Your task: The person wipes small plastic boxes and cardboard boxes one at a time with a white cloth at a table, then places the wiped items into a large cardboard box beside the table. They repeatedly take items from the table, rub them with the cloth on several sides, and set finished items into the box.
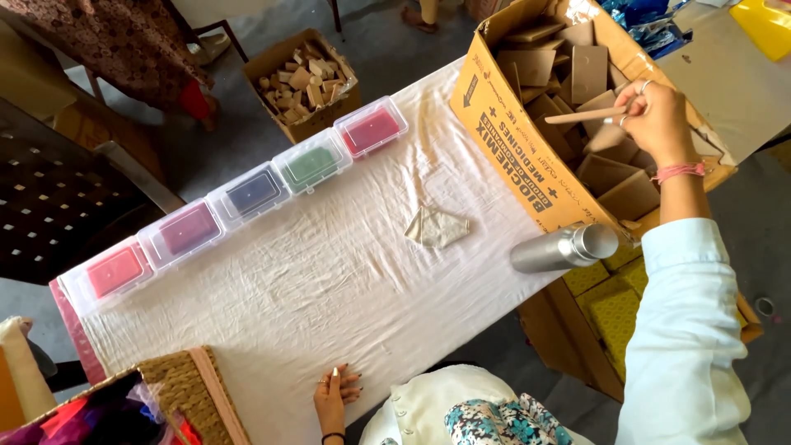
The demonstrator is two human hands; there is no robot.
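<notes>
right hand (655, 115) pinched on a flat wooden piece (587, 114) lifted over the cardboard box (527, 165), left hand (334, 395) open flat on the white cloth (329, 280), nothing laid out there yet, ink pads (251, 192) untouched.

A large brown cardboard carton (527, 140) lies tipped at the far right end of the tabletop (329, 280), its open top showing flat brown card pieces (589, 70) — blue print and arrows run along its long side. A smaller open cardboard box (301, 82) stands on the floor beyond, filled with pale wooden blocks (301, 81). Along the tabletop's far edge runs a row of five clear plastic boxes (251, 194) — inside red, purple, blue, green, red. Yellow patterned packages (614, 301) sit under the carton.
</notes>
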